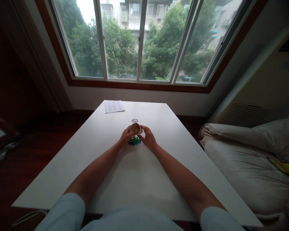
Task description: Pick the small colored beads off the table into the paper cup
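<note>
A small cup [135, 129] with a brown inside is held above the white table, its mouth tilted toward me. My left hand [125, 136] is closed around its left side. On the other side, my right hand [147, 136] grips the cup with curved fingers and thumb. Just below and in front of the cup lies a heap of small green, blue and dark pieces [134, 141], perhaps beads; their exact kind is too small to make out. Behind the cup rests a thin dark looped item [135, 120], like a coil of string or wire.
Printed sheets of paper [114, 106] lie at the table's far left corner. The white table [173, 144] reaches toward a wall with a wide window [138, 41]. To the right stands a pale padded sofa [250, 160] with something yellow on it. Cables [1, 154] lie on the floor at left.
</note>
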Motion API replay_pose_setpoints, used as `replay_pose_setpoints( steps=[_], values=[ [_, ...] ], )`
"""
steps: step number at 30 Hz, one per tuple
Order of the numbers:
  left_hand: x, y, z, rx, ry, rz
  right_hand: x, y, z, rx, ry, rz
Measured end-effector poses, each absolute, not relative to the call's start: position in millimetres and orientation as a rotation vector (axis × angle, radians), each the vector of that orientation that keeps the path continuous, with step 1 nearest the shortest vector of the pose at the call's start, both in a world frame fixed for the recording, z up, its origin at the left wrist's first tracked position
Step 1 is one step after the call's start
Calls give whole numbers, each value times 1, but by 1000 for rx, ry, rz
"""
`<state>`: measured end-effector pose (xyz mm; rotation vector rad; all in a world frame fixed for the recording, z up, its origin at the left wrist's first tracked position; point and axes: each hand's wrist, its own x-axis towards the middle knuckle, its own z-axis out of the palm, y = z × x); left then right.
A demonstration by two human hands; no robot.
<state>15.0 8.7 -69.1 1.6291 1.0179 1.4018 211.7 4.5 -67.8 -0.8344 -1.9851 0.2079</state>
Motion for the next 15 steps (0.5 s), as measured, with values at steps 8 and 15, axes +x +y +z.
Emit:
replay_pose_setpoints(
  steps=[8, 15],
  values=[
    [15, 7, -70, 1612, 1062, 1396, 209, -2, -62, -883, -2002, 257],
    [17, 3, -72, 1769, 1053, 1348, 208, 10, -78, -980, -1861, 351]
  ],
)
